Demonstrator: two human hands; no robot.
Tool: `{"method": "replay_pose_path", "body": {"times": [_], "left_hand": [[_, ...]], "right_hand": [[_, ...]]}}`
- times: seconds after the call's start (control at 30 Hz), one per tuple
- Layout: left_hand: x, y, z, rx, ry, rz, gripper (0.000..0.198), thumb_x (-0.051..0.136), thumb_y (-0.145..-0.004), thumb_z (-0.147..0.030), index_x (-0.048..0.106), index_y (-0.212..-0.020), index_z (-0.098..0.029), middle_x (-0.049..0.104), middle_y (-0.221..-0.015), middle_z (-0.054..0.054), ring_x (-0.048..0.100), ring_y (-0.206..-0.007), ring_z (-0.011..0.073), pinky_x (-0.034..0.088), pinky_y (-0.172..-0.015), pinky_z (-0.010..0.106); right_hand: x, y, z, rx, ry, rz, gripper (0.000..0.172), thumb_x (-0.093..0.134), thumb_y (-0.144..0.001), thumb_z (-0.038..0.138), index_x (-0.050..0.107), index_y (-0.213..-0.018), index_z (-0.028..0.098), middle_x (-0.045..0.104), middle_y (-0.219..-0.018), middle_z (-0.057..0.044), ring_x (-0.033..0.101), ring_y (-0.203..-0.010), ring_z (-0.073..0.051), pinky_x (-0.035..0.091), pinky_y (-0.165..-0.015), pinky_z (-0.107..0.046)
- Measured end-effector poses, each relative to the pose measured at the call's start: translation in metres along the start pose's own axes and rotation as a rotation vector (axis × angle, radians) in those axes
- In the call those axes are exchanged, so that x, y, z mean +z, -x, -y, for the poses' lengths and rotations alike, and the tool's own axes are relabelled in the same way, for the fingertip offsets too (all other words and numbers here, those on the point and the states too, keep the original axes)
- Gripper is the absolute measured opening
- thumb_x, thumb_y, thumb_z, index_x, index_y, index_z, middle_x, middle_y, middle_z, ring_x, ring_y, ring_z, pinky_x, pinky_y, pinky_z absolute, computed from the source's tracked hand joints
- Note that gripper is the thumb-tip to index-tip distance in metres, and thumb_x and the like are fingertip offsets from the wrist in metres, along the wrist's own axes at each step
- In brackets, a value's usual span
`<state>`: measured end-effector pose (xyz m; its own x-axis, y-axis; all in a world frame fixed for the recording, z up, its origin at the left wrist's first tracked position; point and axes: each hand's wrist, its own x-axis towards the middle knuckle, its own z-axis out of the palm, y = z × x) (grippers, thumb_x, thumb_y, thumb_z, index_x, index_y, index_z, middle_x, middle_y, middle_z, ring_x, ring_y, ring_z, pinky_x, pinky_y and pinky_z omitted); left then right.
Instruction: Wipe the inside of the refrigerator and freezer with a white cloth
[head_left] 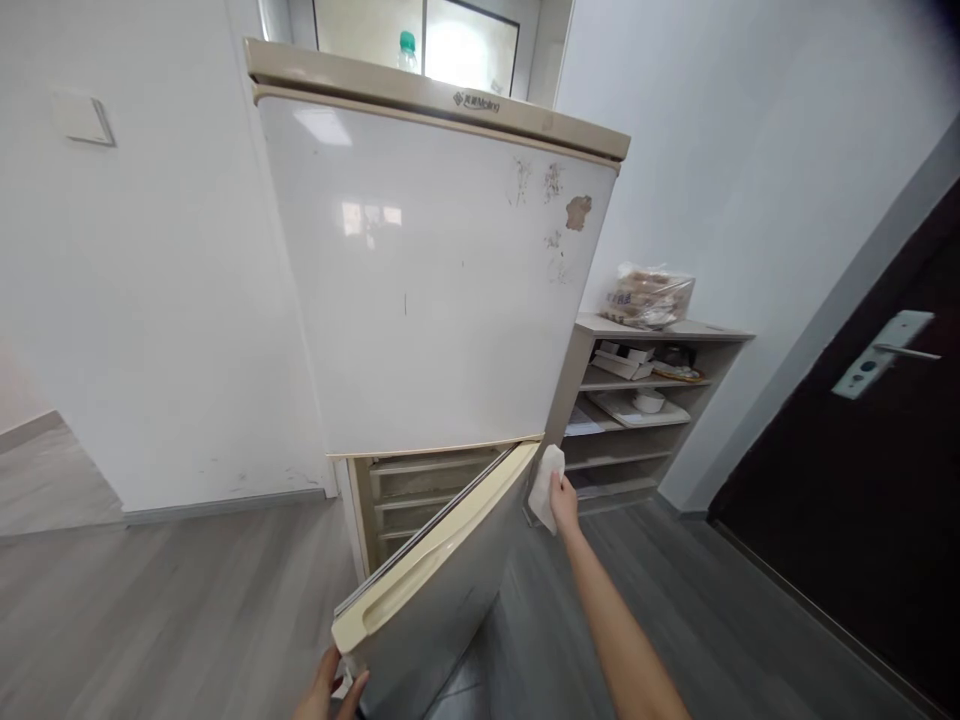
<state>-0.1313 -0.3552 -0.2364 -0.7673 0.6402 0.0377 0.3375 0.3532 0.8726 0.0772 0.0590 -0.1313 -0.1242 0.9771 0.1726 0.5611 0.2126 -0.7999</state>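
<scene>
A white refrigerator (435, 290) with a beige top stands before me, its upper door closed. Its lower door (465, 590) is swung out, and part of the shelved inside (420, 490) shows behind it. My left hand (330, 690) grips the free edge of this lower door near its top corner, thumb and fingers on either side. A bit of white material shows between those fingers, too little to name. On the hinge side, my right hand (564, 502) pinches a white cloth (549, 490), which hangs beside the door's edge.
Right of the refrigerator stands a low shelf unit (660, 330) with a plastic bag of packages (649, 295) on top and a white bowl (649, 400) inside. A dark door (862, 480) is at far right. A green-capped bottle (407, 50) shows behind the refrigerator's top.
</scene>
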Motion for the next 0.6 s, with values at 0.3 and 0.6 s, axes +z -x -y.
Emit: {"method": "replay_pose_path", "body": {"times": [0.3, 0.6], "left_hand": [[-0.036, -0.048, -0.015, 0.014, 0.033, 0.129, 0.055, 0.047, -0.076, -0.060, 0.049, -0.111, -0.018, 0.060, -0.126, 0.013, 0.056, -0.114, 0.0270, 0.047, -0.101, 0.042], [-0.037, -0.106, -0.020, -0.052, 0.000, -0.104, 0.057, 0.046, -0.069, -0.057, 0.056, -0.106, -0.014, 0.061, -0.124, 0.017, 0.060, -0.110, 0.0321, 0.051, -0.094, 0.043]], "right_hand": [[0.022, -0.021, 0.023, -0.095, -0.154, 0.038, 0.070, 0.026, -0.080, 0.068, 0.063, -0.100, 0.012, 0.062, -0.106, -0.016, 0.053, -0.107, -0.028, 0.039, -0.094, -0.038], [0.011, 0.051, -0.044, 0.173, -0.475, 0.236, 0.077, 0.049, -0.059, 0.081, 0.067, -0.095, 0.015, 0.068, -0.104, -0.013, 0.060, -0.106, -0.031, 0.050, -0.086, -0.036]]}}
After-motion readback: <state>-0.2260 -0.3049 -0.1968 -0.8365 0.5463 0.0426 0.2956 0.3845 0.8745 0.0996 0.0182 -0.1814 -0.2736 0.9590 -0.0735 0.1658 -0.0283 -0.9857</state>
